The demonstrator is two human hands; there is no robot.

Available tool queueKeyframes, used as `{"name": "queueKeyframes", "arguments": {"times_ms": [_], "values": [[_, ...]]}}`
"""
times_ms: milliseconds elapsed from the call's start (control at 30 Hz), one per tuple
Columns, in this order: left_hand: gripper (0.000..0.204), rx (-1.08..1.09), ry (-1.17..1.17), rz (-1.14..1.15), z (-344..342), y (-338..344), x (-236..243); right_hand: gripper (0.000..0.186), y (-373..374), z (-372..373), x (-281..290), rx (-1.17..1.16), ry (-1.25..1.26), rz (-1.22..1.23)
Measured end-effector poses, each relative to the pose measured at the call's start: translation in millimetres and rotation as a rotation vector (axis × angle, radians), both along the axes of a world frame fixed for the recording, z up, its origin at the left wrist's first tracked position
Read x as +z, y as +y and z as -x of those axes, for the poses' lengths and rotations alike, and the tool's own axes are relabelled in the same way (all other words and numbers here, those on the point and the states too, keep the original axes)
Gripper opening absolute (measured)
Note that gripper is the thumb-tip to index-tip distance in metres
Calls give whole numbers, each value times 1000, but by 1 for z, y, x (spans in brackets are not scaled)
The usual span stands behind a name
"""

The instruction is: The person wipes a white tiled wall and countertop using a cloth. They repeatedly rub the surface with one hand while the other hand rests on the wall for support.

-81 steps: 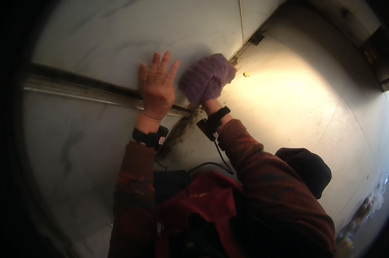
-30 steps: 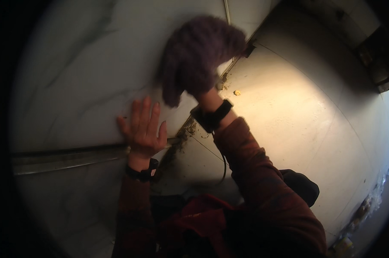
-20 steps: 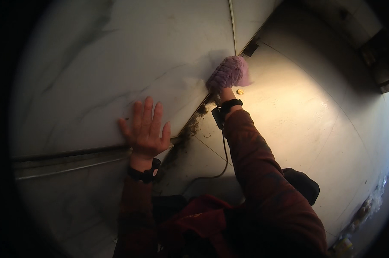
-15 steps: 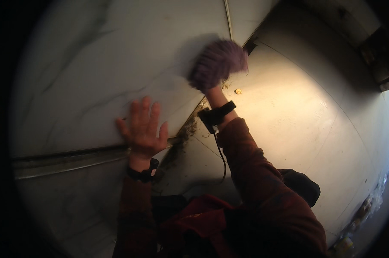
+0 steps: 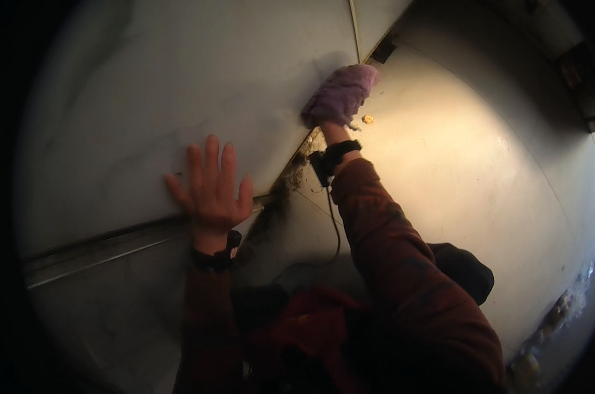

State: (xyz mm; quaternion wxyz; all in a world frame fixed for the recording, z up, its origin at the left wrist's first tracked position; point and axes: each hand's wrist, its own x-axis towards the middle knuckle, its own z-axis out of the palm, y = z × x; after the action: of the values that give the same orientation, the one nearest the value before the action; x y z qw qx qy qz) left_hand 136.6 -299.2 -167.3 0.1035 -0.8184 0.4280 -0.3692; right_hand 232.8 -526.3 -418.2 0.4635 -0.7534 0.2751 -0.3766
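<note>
One fluffy purple cloth (image 5: 342,94) at the edge where a smooth, faintly grey-veined slab (image 5: 166,85) meets a pale floor (image 5: 442,184).
Two hands are in view: the left hand (image 5: 212,200) rests flat on the slab, five fingers fanned apart; the right hand (image 5: 333,129) is mostly hidden by the ridged, bunched cloth, so I cannot tell how its fingers are set. Two black bands circle the wrists, one on the left (image 5: 212,261), one on the right (image 5: 343,151), with one thin black cable (image 5: 337,230) hanging below the latter. One straight metal strip (image 5: 107,253) runs beneath the left hand; one small, lumpy yellow crumb (image 5: 368,119) lies near the cloth, and crusty dark grime (image 5: 295,177) lines the seam.
</note>
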Motion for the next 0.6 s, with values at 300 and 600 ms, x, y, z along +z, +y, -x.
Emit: {"name": "queueKeyframes", "arguments": {"times_ms": [300,600], "values": [[48,-7,14,24,-2,1,1,42,151,78,46,283,314,243],[52,-58,12,30,-6,6,-1,36,-23,-35,-8,114,524,181]]}}
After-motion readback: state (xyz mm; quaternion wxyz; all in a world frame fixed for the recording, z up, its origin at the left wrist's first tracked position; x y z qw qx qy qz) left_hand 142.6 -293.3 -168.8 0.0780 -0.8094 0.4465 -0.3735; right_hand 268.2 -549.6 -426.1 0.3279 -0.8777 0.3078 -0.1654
